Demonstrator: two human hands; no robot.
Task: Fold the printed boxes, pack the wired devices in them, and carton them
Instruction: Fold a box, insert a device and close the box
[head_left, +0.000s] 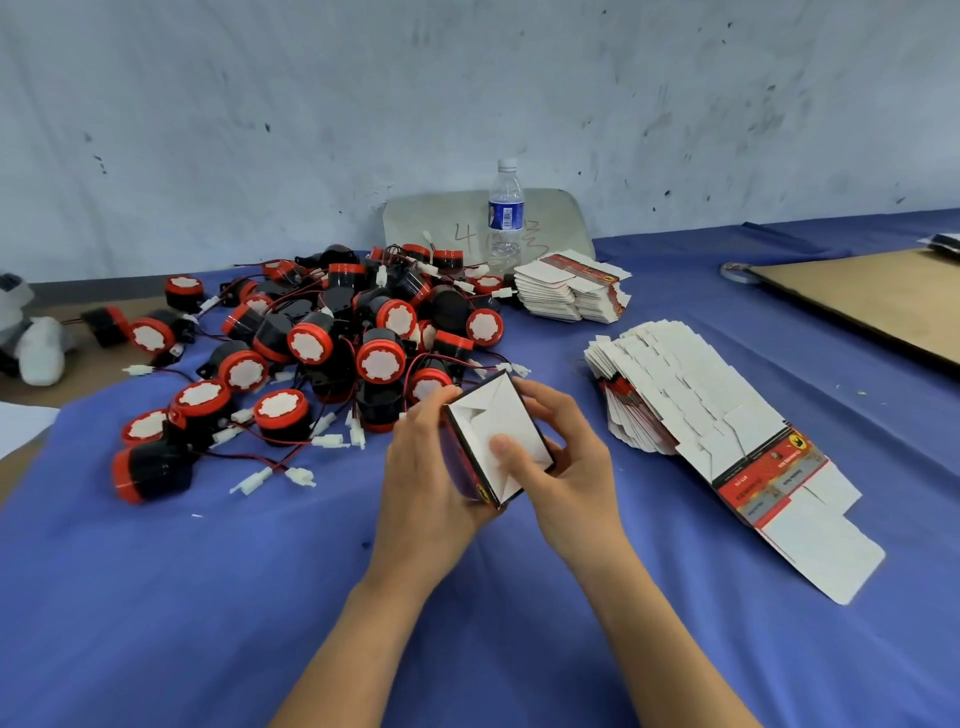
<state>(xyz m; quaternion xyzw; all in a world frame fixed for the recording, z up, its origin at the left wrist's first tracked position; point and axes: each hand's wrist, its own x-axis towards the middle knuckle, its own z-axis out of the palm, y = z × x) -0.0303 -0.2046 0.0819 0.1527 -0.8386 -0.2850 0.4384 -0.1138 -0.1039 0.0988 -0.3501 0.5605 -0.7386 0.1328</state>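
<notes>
Both my hands hold a small printed box (488, 421) above the blue cloth, its white folded end flaps facing me. My left hand (426, 467) grips the box's dark left side from below. My right hand (561, 457) curls round its right side, with the thumb pressing on the white flaps. Behind the box lies a heap of black and red wired devices (322, 338) with white connectors. A fanned row of flat printed boxes (701, 415) lies to the right, and a second stack of flat boxes (571, 286) sits farther back.
A plastic water bottle (505, 218) stands at the back against a grey board (561, 218). A brown cardboard sheet (872, 296) and a tape roll (740, 273) lie at the far right. White gloves (36, 343) rest at the left edge. A blue cloth (208, 597) covers the table.
</notes>
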